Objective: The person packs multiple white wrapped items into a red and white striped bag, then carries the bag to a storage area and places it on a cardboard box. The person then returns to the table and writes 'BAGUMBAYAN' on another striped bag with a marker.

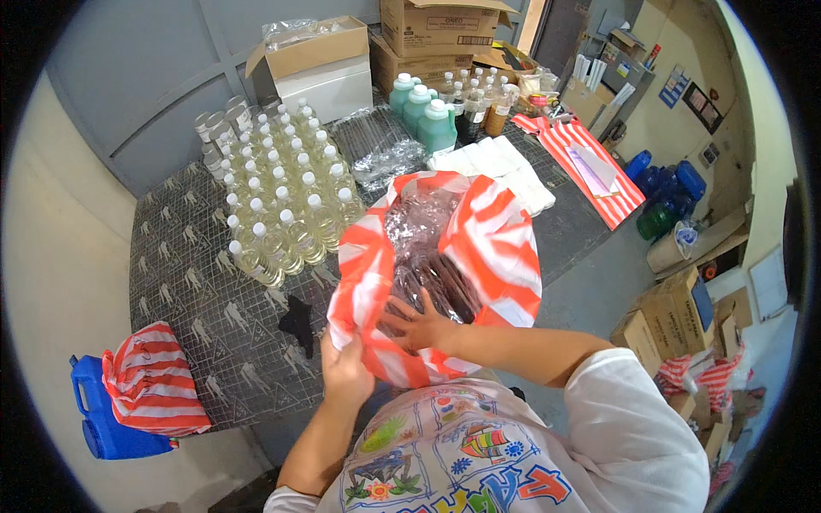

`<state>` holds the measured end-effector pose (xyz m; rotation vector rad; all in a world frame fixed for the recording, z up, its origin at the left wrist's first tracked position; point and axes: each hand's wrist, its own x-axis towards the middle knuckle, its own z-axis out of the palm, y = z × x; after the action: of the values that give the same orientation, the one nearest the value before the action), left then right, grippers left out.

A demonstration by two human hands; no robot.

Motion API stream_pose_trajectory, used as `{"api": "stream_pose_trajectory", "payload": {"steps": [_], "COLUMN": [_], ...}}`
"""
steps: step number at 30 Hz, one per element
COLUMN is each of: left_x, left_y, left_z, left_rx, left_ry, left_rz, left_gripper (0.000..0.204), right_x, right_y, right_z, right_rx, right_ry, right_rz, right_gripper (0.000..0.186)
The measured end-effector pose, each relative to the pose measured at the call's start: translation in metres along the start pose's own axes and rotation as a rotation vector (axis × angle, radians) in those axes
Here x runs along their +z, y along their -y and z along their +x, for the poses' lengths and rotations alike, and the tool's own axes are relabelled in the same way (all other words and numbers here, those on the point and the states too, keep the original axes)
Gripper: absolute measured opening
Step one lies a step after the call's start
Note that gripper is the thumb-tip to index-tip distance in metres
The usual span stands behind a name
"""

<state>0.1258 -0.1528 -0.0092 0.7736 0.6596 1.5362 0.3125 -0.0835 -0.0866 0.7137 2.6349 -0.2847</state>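
A red-and-white striped plastic bag stands with its mouth wide at the table's near edge, close to my body. My left hand grips the bag's near left rim, fingers closed round the film. Inside the bag, my right hand lies with its fingers spread against dark items in shiny see-through wrap; their exact kind I cannot tell. Just beyond the bag lies another wrapped stack of dark, flat pieces. White folded sheets or bags rest at its far right side.
Rows of capped bottles with pale yellow liquid fill the table's left side. Green jugs and cartons stand at the back. A flat striped bag lies right. A blue jerrycan and striped bundle sit left.
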Motion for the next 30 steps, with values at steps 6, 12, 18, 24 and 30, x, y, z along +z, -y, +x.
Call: {"api": "stream_pose_trajectory", "payload": {"steps": [6,12,18,24,30], "left_x": [0.026,-0.009,-0.053,-0.034,0.009], "left_y": [-0.019,-0.055,-0.080,-0.084,-0.067], "left_z": [-0.029,-0.011,-0.007,0.007,0.019], "left_rx": [-0.020,0.084,0.150,0.094,0.050], "left_ry": [-0.109,-0.097,-0.108,-0.268,-0.368], "left_rz": [0.114,0.374,0.475,0.396,0.268], "left_gripper": [0.049,0.047,0.030,0.019,0.044], "right_x": [0.019,0.012,-0.099,-0.200,-0.199], "right_y": [0.028,-0.009,-0.121,-0.175,-0.395], "right_z": [0.027,-0.007,-0.181,-0.243,-0.029], "right_rx": [0.188,0.090,0.980,-0.409,0.013], "right_ry": [0.037,-0.158,-0.202,-0.138,-0.923], "right_rz": [0.123,0.547,0.811,1.340,1.745], "right_gripper": [0.076,0.107,0.075,0.046,0.053]}}
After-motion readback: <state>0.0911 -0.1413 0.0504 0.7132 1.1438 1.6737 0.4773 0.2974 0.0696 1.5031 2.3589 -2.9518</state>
